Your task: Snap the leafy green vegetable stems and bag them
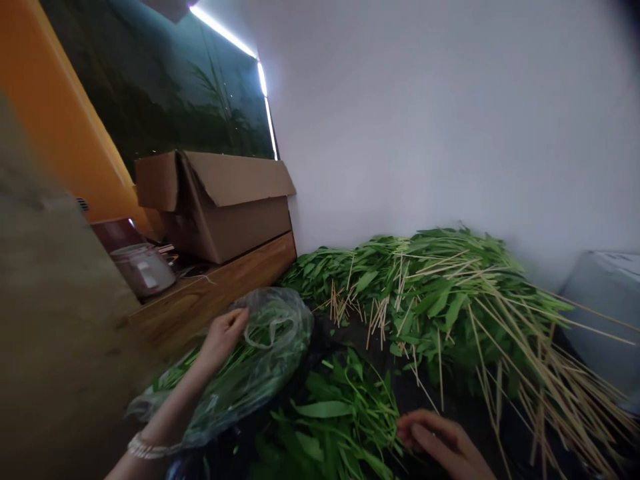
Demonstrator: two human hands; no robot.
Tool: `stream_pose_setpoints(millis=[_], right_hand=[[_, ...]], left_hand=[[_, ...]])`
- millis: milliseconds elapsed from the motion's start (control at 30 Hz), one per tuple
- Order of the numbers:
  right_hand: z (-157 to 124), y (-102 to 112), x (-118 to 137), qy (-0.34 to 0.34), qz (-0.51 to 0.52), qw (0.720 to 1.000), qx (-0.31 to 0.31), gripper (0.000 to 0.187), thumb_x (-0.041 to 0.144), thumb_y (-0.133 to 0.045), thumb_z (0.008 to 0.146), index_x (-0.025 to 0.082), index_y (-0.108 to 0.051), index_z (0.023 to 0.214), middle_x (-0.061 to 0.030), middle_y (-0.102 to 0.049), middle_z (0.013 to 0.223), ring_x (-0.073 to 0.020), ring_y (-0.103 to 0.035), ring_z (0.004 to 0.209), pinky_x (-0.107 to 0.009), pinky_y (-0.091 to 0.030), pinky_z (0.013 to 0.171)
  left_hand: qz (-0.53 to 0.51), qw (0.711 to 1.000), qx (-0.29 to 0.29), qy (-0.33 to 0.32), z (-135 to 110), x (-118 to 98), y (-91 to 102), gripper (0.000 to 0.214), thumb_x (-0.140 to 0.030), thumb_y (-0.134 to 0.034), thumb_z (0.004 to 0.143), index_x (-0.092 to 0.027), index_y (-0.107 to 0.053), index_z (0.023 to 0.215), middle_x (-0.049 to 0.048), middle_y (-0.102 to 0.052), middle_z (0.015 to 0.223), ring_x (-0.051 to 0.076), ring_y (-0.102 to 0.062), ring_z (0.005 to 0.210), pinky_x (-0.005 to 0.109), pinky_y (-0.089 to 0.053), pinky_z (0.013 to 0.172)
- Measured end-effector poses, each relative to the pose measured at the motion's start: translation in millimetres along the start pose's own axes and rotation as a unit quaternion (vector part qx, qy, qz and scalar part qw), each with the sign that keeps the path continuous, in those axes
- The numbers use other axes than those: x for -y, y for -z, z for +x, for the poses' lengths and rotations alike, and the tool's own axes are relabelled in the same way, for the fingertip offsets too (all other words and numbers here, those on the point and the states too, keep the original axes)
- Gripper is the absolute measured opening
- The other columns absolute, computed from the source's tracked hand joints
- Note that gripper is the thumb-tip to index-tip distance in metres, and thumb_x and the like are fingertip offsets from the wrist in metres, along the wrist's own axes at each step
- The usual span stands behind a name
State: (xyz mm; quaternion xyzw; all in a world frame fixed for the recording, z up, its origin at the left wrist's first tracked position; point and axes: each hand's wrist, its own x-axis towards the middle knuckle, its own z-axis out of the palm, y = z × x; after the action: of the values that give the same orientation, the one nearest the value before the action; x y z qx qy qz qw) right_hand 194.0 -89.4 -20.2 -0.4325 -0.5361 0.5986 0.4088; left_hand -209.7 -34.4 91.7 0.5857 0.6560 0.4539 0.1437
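Observation:
My left hand (225, 337), with a beaded bracelet on the wrist, is over a clear plastic bag (293, 327) of leafy green stalks. Its fingers are pinched together at the upper edge of the bag's film. At the lower right is my right hand (443, 443), fingers loosely curved and thumb a little apart, with nothing visible between them. Just left of its fingertips lies a loose pile of leafy greens (345, 413) on a dark sheet. Farther back, a large heap of leafy stalks (430, 273) runs along the wall, its long pale stems pointing toward me.
An open cardboard box (245, 220) stands on a wooden ledge (255, 267) at the left, beside a clear plastic jar (143, 270). A grey-white container (603, 313) is at the right. The white wall (425, 120) bounds the back; a blurred brownish surface fills the left edge.

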Motion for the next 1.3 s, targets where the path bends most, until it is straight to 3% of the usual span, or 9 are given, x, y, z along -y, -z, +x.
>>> stream_pose_setpoints(millis=[100, 200, 300, 500, 600, 700, 867, 1133, 1300], right_hand=[[0.1, 0.1, -2.1, -0.011, 0.011, 1.000, 0.008, 0.046, 0.065, -0.065, 0.071, 0.022, -0.075, 0.085, -0.0068, -0.072, 0.085, -0.0246, -0.064, 0.084, -0.035, -0.049, 0.079], [1.9, 2.7, -2.7, 0.004, -0.013, 1.000, 0.017, 0.044, 0.063, -0.063, 0.074, 0.022, -0.075, 0.086, -0.0067, -0.072, 0.084, -0.0236, -0.063, 0.082, -0.034, -0.049, 0.077], [4.7, 6.8, -4.2, 0.018, -0.032, 0.999, 0.013, 0.043, 0.061, -0.062, 0.077, 0.022, -0.075, 0.087, -0.0063, -0.071, 0.083, -0.0224, -0.063, 0.079, -0.032, -0.048, 0.072], [8.4, 10.4, -3.7, 0.035, -0.028, 0.999, 0.010, 0.043, 0.059, -0.063, 0.078, 0.019, -0.074, 0.090, -0.0056, -0.071, 0.081, -0.0193, -0.062, 0.074, -0.031, -0.046, 0.072], [7.4, 13.2, 5.5, 0.052, -0.021, 0.998, -0.035, 0.043, 0.058, -0.064, 0.077, 0.018, -0.073, 0.090, -0.0058, -0.071, 0.083, -0.0192, -0.062, 0.077, -0.031, -0.046, 0.073], [-0.1, 22.4, 24.4, 0.070, -0.020, 0.996, -0.060, 0.042, 0.057, -0.064, 0.078, 0.017, -0.073, 0.090, -0.0059, -0.071, 0.083, -0.0191, -0.063, 0.079, -0.031, -0.047, 0.074], [-24.2, 53.5, 63.5, 0.125, -0.016, 0.989, -0.078, 0.032, 0.048, -0.063, 0.083, 0.019, -0.072, 0.092, -0.0053, -0.071, 0.086, -0.0180, -0.063, 0.083, -0.030, -0.047, 0.075], [-70.4, 122.5, 97.0, 0.225, 0.145, 0.941, -0.208, 0.026, 0.047, -0.066, 0.079, 0.025, -0.072, 0.091, -0.0036, -0.066, 0.082, -0.0166, -0.059, 0.076, -0.031, -0.048, 0.070], [-120.0, 181.7, 98.8, 0.211, 0.084, 0.920, -0.320, 0.026, 0.049, -0.069, 0.075, 0.028, -0.072, 0.090, -0.0034, -0.066, 0.077, -0.0158, -0.058, 0.068, -0.029, -0.047, 0.060]], left_hand=[[0.028, 0.998, -0.038, 0.034, -4.3, 26.4, 25.4, 0.039, -0.056, -0.054, 0.074, -0.018, -0.055, 0.065, -0.0062, -0.040, 0.049, 0.011, -0.036, 0.048, 0.021, -0.027, 0.046], [0.005, 0.999, -0.048, 0.016, -8.6, 28.7, 19.6, 0.042, -0.051, -0.066, 0.066, -0.018, -0.063, 0.092, -0.0037, -0.056, 0.060, 0.014, -0.049, 0.055, 0.022, -0.037, 0.052], [-0.039, 0.999, 0.014, -0.016, -8.2, 6.3, -15.0, 0.036, -0.048, -0.066, 0.068, -0.017, -0.067, 0.086, 0.0024, -0.066, 0.074, 0.017, -0.058, 0.066, 0.024, -0.044, 0.060], [-0.063, 0.976, 0.184, -0.097, -21.1, -61.2, -114.9, 0.023, -0.037, -0.058, 0.078, -0.018, -0.069, 0.083, 0.0035, -0.068, 0.074, 0.018, -0.060, 0.070, 0.025, -0.046, 0.065], [-0.048, 0.939, 0.295, -0.171, -53.2, -83.4, -152.7, 0.018, -0.029, -0.055, 0.081, -0.019, -0.070, 0.083, 0.0034, -0.069, 0.081, 0.017, -0.061, 0.077, 0.024, -0.045, 0.071], [-0.025, 0.888, 0.400, -0.226, -89.2, -87.9, -174.6, 0.016, -0.022, -0.054, 0.081, -0.020, -0.070, 0.082, 0.0012, -0.067, 0.077, 0.015, -0.060, 0.073, 0.022, -0.042, 0.068], [-0.016, 0.855, 0.458, -0.242, -117.8, -67.9, -186.3, 0.016, -0.022, -0.054, 0.079, -0.023, -0.070, 0.080, 0.0012, -0.067, 0.077, 0.016, -0.058, 0.073, 0.022, -0.042, 0.066], [-0.032, 0.876, 0.424, -0.228, -120.2, -41.9, -199.6, 0.018, -0.029, -0.053, 0.082, -0.022, -0.069, 0.075, 0.0012, -0.063, 0.066, 0.016, -0.056, 0.066, 0.022, -0.045, 0.064], [-0.047, 0.883, 0.415, -0.212, -122.2, -39.6, -199.1, 0.018, -0.031, -0.056, 0.081, -0.023, -0.069, 0.073, 0.0014, -0.065, 0.068, 0.016, -0.057, 0.065, 0.022, -0.047, 0.061]])
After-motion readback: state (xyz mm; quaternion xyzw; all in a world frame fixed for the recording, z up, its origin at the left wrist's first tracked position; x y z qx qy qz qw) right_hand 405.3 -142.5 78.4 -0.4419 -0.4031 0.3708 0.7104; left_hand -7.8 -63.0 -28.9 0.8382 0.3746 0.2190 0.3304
